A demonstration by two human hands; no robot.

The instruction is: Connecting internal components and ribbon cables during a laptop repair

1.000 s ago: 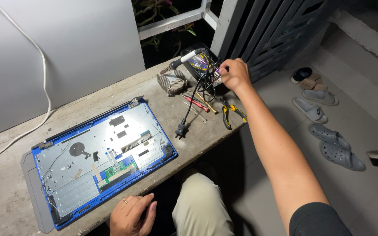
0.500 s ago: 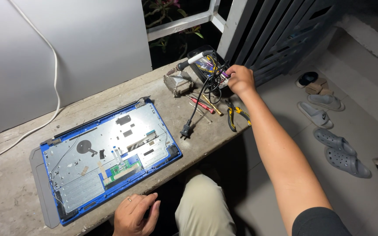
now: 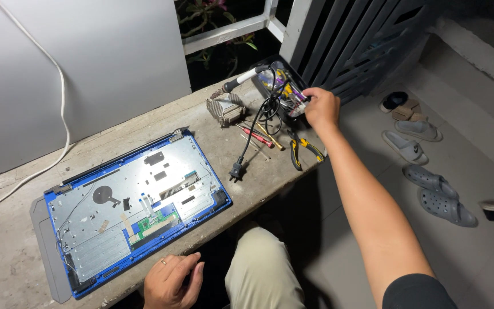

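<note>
Tools and small parts filled a dark tray (image 3: 286, 86) at the far right end of the concrete bench (image 3: 224, 154), and the right hand (image 3: 320, 107) reached into it, fingers curled over the tray's near edge (whether they pinched anything there I cannot tell). A soldering iron (image 3: 241, 80) lay propped on the tray's left rim, its black cord (image 3: 253, 129) trailing down the bench to a plug (image 3: 236, 170). Just beside the tray sat a finned metal heatsink (image 3: 224, 110), and near the wrist lay red-handled screwdrivers (image 3: 255, 135) and yellow-handled pliers (image 3: 302, 151).

An opened blue laptop base (image 3: 132, 206), its metal inner plate exposed, lay flat on the left part of the bench. The left hand (image 3: 171, 280) rested at the bench's front edge just below the laptop, loosely closed and holding nothing, a ring on one finger. Sandals (image 3: 424, 166) lay scattered on the floor to the right.
</note>
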